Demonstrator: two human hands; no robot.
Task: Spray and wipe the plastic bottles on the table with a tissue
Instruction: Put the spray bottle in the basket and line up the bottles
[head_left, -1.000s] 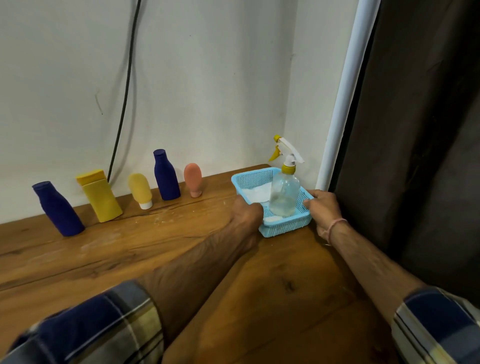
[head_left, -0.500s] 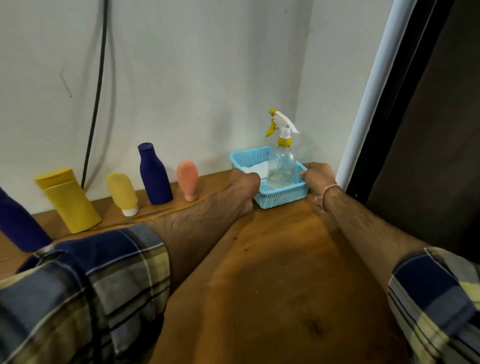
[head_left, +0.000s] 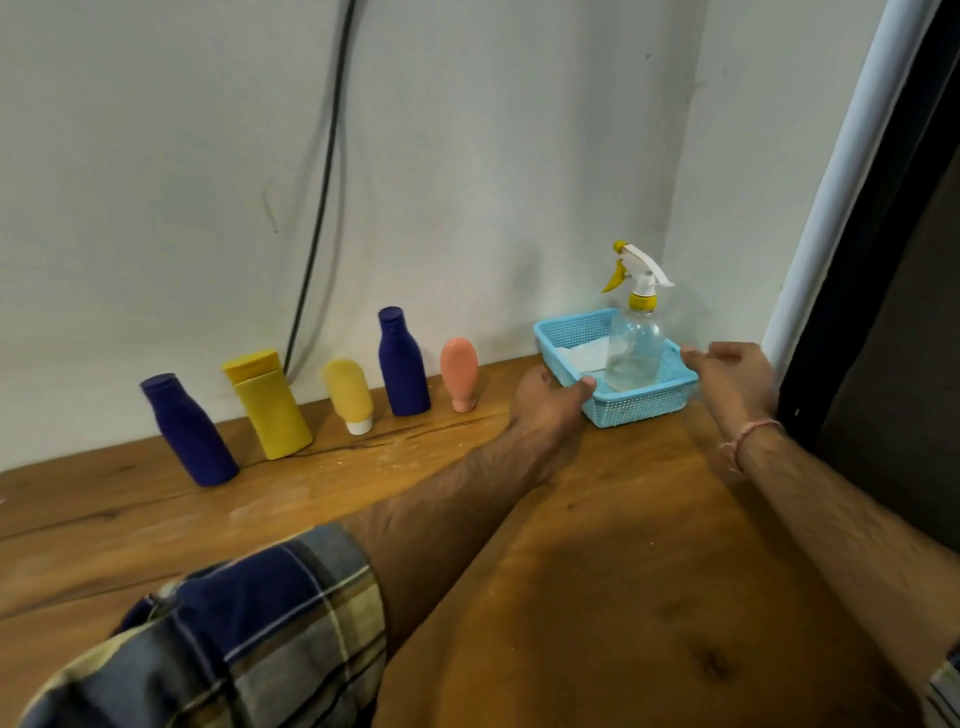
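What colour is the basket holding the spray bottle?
Light blue basket, clearest in the head view.

At blue basket (head_left: 639, 411): left hand (head_left: 549, 401) grips left rim, right hand (head_left: 733, 375) touches right rim; spray bottle (head_left: 636, 353) upright inside, tissue (head_left: 583, 354) beside.

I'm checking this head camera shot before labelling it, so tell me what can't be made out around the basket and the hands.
Head view:
- Tissue: mostly hidden by the spray bottle and the blue basket wall.
- Left hand fingers: hidden behind the hand; only the thumb shows, on the basket rim.
- Spray bottle's liquid level: too blurred to tell.
- Right sleeve: cut off by the right edge.
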